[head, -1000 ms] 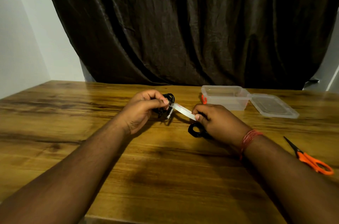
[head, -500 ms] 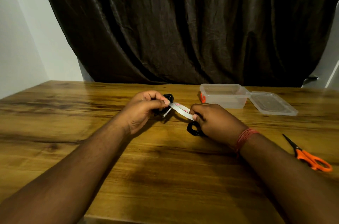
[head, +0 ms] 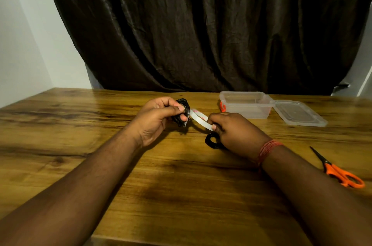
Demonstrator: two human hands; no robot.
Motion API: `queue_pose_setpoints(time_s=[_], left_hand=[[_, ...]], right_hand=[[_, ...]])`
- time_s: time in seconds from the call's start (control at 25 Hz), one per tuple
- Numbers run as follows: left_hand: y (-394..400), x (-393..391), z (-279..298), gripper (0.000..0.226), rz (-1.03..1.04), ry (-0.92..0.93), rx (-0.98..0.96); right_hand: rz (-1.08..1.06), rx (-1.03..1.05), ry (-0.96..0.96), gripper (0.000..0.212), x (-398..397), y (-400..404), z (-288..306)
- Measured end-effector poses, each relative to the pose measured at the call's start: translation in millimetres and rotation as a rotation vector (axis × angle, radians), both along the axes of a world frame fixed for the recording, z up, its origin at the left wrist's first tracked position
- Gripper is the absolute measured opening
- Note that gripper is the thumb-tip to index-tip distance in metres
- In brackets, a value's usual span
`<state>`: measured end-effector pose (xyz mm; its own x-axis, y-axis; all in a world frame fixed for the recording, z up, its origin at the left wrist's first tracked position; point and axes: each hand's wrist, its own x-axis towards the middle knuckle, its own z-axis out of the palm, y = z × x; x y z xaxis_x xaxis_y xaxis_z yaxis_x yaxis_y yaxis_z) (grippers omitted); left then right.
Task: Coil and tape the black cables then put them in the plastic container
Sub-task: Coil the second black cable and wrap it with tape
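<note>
My left hand [head: 159, 120] grips a coiled black cable [head: 183, 104] above the wooden table [head: 80, 145], thumb pressed on the coil. A white strip of tape [head: 199, 118] runs from the coil to my right hand [head: 235, 135], which pinches its free end. A second black cable coil [head: 211, 142] lies on the table, partly hidden under my right hand. The clear plastic container [head: 244, 103] stands open behind my right hand, with an orange item [head: 222, 106] at its left side.
The container's clear lid [head: 298, 114] lies flat to its right. Orange-handled scissors [head: 340, 171] lie on the table by my right forearm. A dark curtain [head: 201, 24] hangs behind the table; a white wall stands at the left.
Both hands keep their grips on the coil and the tape. The tape stays stretched between them; the hands have shifted only slightly.
</note>
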<state>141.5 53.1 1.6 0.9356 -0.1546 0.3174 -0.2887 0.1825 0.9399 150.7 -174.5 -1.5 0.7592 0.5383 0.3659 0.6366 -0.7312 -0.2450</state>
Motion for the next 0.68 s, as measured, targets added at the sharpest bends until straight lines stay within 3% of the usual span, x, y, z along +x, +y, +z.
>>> queue_pose_setpoints(time_s=[0.36,0.52,0.68], left_hand=[[-1,0,0,0.004,0.014,-0.027,0.025],[1,2,0,0.018,0.059,-0.023,0.009],[15,6,2,0.014,0.156,-0.059,0.217]], right_hand=[[-0.004,0.006,-0.002,0.012,-1,0,0],[0.008,0.026,-0.019,0.011,1,0,-1],[0.011,0.063,0.007,0.014,3,-3,-1]])
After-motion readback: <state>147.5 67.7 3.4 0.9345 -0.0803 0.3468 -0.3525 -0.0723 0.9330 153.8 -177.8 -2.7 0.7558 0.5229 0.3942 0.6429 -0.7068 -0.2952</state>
